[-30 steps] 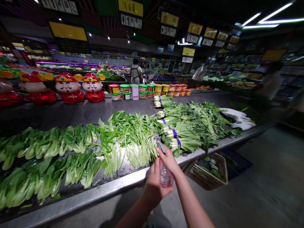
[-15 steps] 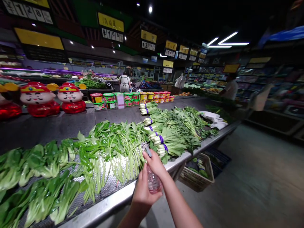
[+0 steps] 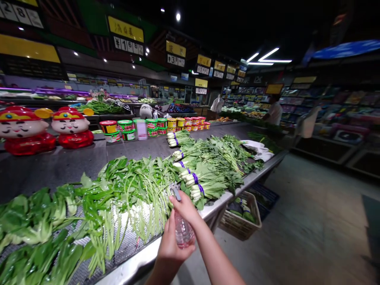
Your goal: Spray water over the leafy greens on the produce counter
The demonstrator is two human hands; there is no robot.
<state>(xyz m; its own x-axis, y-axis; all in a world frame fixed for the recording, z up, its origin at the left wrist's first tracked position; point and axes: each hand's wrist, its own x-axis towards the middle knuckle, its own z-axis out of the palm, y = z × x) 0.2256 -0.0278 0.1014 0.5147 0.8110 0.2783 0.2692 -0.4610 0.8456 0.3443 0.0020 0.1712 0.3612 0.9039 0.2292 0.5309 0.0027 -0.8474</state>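
My left hand (image 3: 171, 242) cups a small clear plastic spray bottle (image 3: 183, 231) from below, in front of the steel edge of a vegetable display counter (image 3: 139, 257). My right hand (image 3: 184, 206) grips the bottle's top, where a grey nozzle (image 3: 177, 193) sticks up toward the greens. Just beyond the nozzle lie loose long-stemmed leafy greens (image 3: 136, 190). Bundles of greens tied with purple bands (image 3: 202, 180) lie to the right of them. Bok choy (image 3: 35, 225) fills the counter at the left.
Red figurines (image 3: 71, 128) and small colourful tubs (image 3: 154, 126) line the counter's back. A wicker basket (image 3: 242, 215) stands on the floor under the counter's right end. White cloth (image 3: 258, 148) lies at its far end. People stand at distant stalls. Open floor stretches right.
The view has swung to the right and nearer the counter. Both hands keep the same hold on the bottle, which stays at the counter's edge by the loose greens.
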